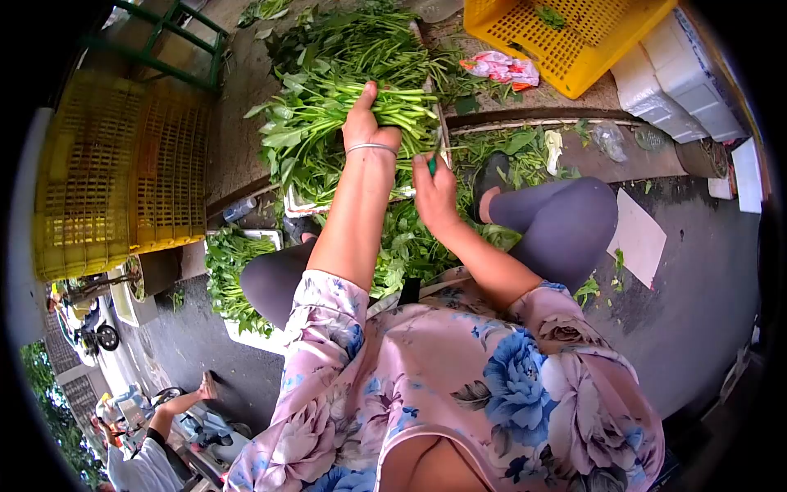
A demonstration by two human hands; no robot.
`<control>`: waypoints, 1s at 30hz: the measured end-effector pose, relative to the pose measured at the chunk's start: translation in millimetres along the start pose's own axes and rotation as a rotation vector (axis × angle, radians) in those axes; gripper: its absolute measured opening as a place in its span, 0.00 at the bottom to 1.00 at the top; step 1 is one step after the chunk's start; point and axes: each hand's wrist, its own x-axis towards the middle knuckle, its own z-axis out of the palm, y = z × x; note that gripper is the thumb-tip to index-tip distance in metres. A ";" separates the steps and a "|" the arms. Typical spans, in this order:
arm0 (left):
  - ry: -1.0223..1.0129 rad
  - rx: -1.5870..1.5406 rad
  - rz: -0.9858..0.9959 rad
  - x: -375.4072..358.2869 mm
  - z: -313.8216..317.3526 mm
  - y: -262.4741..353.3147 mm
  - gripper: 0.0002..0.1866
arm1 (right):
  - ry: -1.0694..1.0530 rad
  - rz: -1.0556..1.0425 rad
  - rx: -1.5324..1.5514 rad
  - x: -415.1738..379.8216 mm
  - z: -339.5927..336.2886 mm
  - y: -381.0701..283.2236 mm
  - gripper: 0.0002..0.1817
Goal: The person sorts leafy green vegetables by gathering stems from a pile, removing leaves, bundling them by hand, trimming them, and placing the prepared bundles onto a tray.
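Observation:
My left hand [366, 125], with a bangle at the wrist, is closed around a bunch of leafy greens [307, 123]. The leaves point left and the pale cut stems point right. Just right of the stem ends, my right hand [436, 195] grips a small knife by its green handle [432, 166]; its thin blade is hard to make out. Beneath the bunch is a white foam box [300, 202] with more greens. Behind it lies a larger heap of the same greens [352, 41]. Loose leafy greens [414, 238] also fill the space between my knees.
Stacked yellow crates [123, 164] stand at left, and a yellow crate [574, 41] sits at upper right beside white foam boxes [689, 74]. A foam tray of greens [238, 279] is by my left knee. Cardboard [638, 238] lies on the ground. A person [152, 459] and scooters are lower left.

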 end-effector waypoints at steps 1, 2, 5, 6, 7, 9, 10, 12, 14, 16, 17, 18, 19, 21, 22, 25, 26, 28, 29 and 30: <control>0.021 -0.015 -0.030 1.1 2.1 -5.1 0.04 | 0.019 -0.068 -0.218 5.0 -3.2 -24.1 0.14; 0.032 -0.004 -0.025 2.6 3.9 -9.8 0.05 | 0.046 -0.149 -0.303 10.7 -3.3 -23.6 0.12; 0.043 0.003 -0.072 -1.8 11.9 -19.3 0.05 | 0.077 -0.279 -0.428 24.8 -7.0 -23.7 0.10; 0.049 -0.004 -0.096 -6.6 16.3 -21.7 0.06 | 0.077 -0.332 -0.479 26.9 -9.1 -23.5 0.09; 0.051 0.004 -0.100 -5.4 15.5 -24.1 0.06 | 0.083 -0.326 -0.476 28.7 -10.0 -21.3 0.09; 0.041 0.023 -0.079 -3.3 17.8 -29.4 0.07 | 0.076 -0.314 -0.541 32.8 -12.3 -19.7 0.09; 0.045 0.033 -0.061 -2.9 19.2 -32.1 0.08 | 0.078 -0.295 -0.538 34.0 -13.2 -20.8 0.08; 0.045 0.060 -0.065 -1.6 22.8 -37.7 0.06 | 0.096 -0.286 -0.517 35.4 -16.5 -23.0 0.07; 0.045 0.085 -0.069 -0.5 25.5 -42.8 0.06 | 0.114 -0.279 -0.496 38.1 -21.2 -25.1 0.07; 0.058 0.129 -0.032 0.2 26.4 -50.1 0.06 | -0.013 -0.204 -0.529 41.9 -28.4 -26.3 0.07; 0.055 0.133 -0.038 0.9 27.3 -53.8 0.06 | -0.005 -0.202 -0.530 44.5 -30.6 -24.5 0.07; 0.038 0.138 -0.023 2.4 26.9 -56.2 0.06 | -0.014 -0.170 -0.545 46.4 -30.7 -24.3 0.08; 0.023 0.142 -0.007 4.5 27.2 -60.0 0.06 | -0.024 -0.138 -0.560 48.8 -32.2 -23.7 0.08; 0.058 0.151 -0.041 8.6 30.7 -64.9 0.06 | -0.011 -0.163 -0.516 54.3 -35.0 -20.6 0.10; 0.098 0.160 -0.068 10.1 32.7 -66.5 0.06 | 0.054 -0.226 -0.462 59.8 -35.0 -15.2 0.11; 0.118 0.127 -0.126 4.7 47.3 -67.5 0.07 | 0.094 -0.237 -0.429 82.1 -38.2 5.3 0.15; 0.130 0.120 -0.124 -1.7 54.4 -68.9 0.07 | 0.053 0.023 -0.380 93.3 -45.1 17.3 0.16; 0.125 0.143 -0.086 -8.6 51.6 -69.6 0.06 | 0.083 0.287 -0.472 117.2 -67.9 93.9 0.15; 0.103 0.168 -0.044 -8.2 56.2 -67.0 0.07 | 0.165 0.281 -0.609 131.4 -76.1 136.3 0.15; 0.051 0.134 -0.045 -1.6 53.5 -66.7 0.06 | 0.169 0.266 -0.607 129.0 -75.5 119.0 0.15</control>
